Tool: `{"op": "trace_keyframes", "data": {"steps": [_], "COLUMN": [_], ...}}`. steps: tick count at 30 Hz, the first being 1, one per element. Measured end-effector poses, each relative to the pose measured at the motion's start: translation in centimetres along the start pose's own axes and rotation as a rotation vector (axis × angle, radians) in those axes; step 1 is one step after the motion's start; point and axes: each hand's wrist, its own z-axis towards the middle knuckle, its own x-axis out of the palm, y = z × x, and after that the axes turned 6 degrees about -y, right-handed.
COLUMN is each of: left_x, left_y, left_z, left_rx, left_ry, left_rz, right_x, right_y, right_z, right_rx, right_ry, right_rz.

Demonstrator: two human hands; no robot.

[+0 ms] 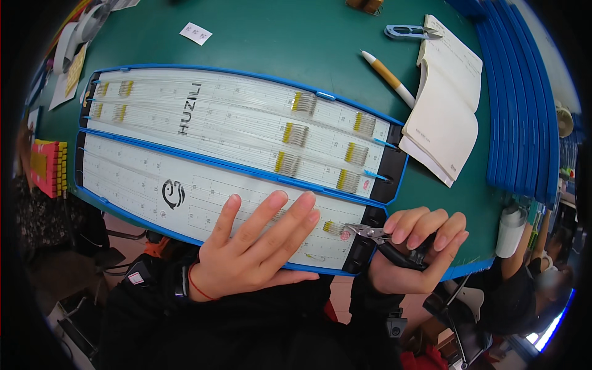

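Note:
A long blue-edged fishing-rig case lies open on the table, its two white halves side by side. My left hand is flat on the near half with its fingers spread, hiding part of that panel. In my right hand are small diagonal cutters with dark handles. Their metal tips are at a small bundle of yellow-banded hooks near the right end of the near half. On the far half, fine lines run lengthwise between several yellow-banded hook bundles.
An open notebook, a pen and blue thread snips lie at the far right. Several blue cases are stacked beyond them. A white cup stands at the right edge. A small paper label lies at the back.

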Motion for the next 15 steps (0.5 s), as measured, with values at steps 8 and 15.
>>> {"op": "trace_keyframes", "data": {"steps": [8,15], "left_x": [-0.27,-0.36], "left_y": [0.09,0.04], "left_z": [-0.10,-0.07], "left_rx": [-0.014,-0.022], "left_ry": [0.034,0.061], "left_rz": [-0.004,-0.017], "right_x": [0.05,-0.14], "right_y": [-0.05,-0.06], "right_z": [-0.16,-0.29], "right_rx": [-0.033,-0.021], "right_ry": [-0.016,-0.015], "right_rz": [-0.016,-0.022]}}
